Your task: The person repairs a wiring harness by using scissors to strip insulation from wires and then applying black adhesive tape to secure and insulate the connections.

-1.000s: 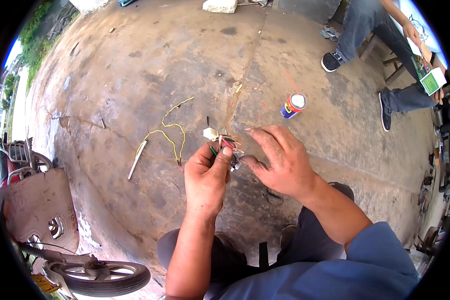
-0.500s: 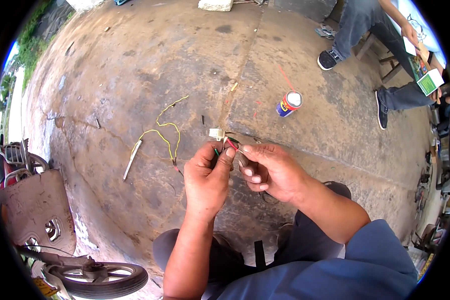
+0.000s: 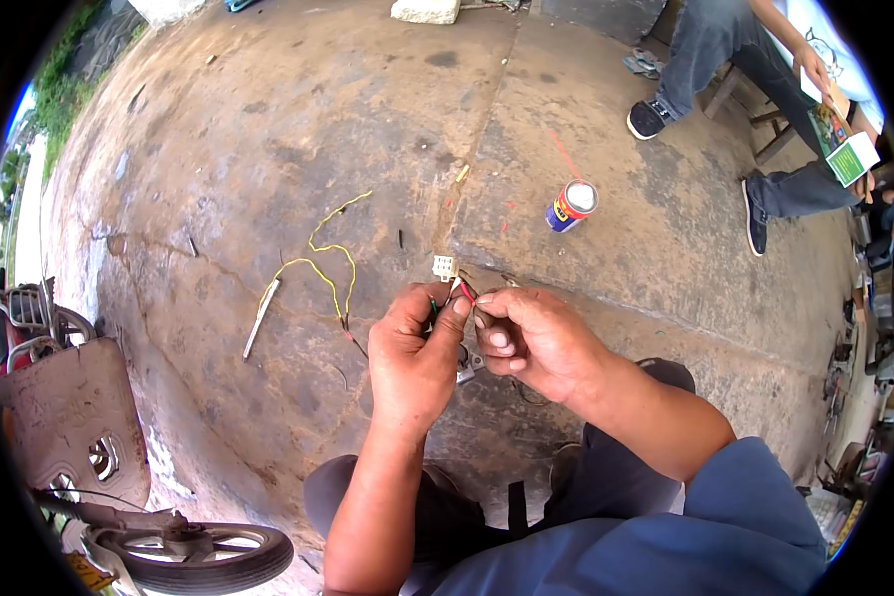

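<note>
Between my hands is a small bundle of wires, with a red wire (image 3: 469,291) showing most clearly. A white plastic connector (image 3: 445,266) sticks out beyond my fingertips at the end of the bundle. My left hand (image 3: 417,333) pinches the wires between thumb and fingers. Close beside it, my right hand (image 3: 531,333) is closed in a pinch on the red wire's end; its other fingers are curled. A bit of metal (image 3: 470,368) shows below the hands, its kind partly hidden. To the left a yellow wire (image 3: 353,263) lies loosely bent on the floor, near a slim silvery rod-like tool (image 3: 261,318).
A blue and red spray can (image 3: 571,207) stands on the stained concrete floor (image 3: 318,109), a thin red straw (image 3: 563,154) beyond it. At the far right a seated person (image 3: 705,60) holds a green and white booklet (image 3: 850,159). A wheel (image 3: 194,554) is at lower left.
The white connector has turned, so its face with openings now shows, and shifted slightly right. Metal now shows below my hands. Both hands keep their pinch.
</note>
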Tool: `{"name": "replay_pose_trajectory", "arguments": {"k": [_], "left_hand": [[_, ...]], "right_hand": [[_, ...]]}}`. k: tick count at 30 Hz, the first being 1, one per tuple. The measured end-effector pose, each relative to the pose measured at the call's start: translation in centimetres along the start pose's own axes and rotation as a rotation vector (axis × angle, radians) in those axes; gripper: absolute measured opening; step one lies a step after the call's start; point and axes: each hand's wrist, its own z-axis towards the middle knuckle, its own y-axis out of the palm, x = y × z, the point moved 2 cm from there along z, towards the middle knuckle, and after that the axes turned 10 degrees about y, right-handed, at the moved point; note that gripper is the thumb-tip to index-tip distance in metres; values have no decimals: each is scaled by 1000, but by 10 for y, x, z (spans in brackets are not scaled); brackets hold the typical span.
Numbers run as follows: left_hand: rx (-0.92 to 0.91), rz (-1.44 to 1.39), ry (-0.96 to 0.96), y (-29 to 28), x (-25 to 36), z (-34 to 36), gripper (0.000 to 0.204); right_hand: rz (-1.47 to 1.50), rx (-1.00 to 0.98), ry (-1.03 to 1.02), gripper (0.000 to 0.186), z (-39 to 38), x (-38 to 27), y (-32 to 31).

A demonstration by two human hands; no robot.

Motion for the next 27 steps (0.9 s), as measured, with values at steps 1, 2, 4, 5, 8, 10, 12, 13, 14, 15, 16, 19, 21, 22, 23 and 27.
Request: {"name": "replay_pose_trajectory", "arguments": {"k": [1,2,4,5,8,10,12,13,14,15,16,19,21,22,23,27], "left_hand": [[10,-17,-6,0,0,0,12],[11,-16,-9,0,2,1,12],[29,-226,-211,-1,8,1,13],[33,-246,-239,-1,7,0,13],[27,-247,-299,-1,9,1,14],[37,-257,-299,0,10,2,14],[48,-265,-298,1,11,3,14],[37,-227,-234,1,9,2,15],[27,-189,-169,1,6,2,15],[28,-190,-169,2,-4,2,15],[29,-36,46,2,-7,6,12],[34,-16,63,0,2,2,10],[37,-150,-137,0,3,2,10],[25,-206,-198,-1,3,3,10],[12,-262,-259,0,3,3,10],[12,-294,-308,1,2,1,10]], "right_hand": [[147,-59,153,15,-2,1,0],[294,-119,307,15,-5,1,1],[590,-237,613,16,-9,-1,0],[-13,-71,231,18,-5,-12,-10],[-427,113,-343,26,3,-9,-14],[-494,154,-409,28,2,-9,-11],[-540,167,-414,13,-1,-9,-11],[-540,166,-415,13,-5,-9,-7],[-57,-15,86,11,-6,0,-2],[431,-195,582,12,-10,9,4],[433,-198,582,12,-10,7,4],[174,-156,341,12,-7,-7,-7],[5,-124,182,13,-4,-12,-14],[-85,-106,99,14,-3,-15,-17],[-332,57,-216,19,0,-14,-18],[-562,138,-421,19,-1,-6,-12]]}}
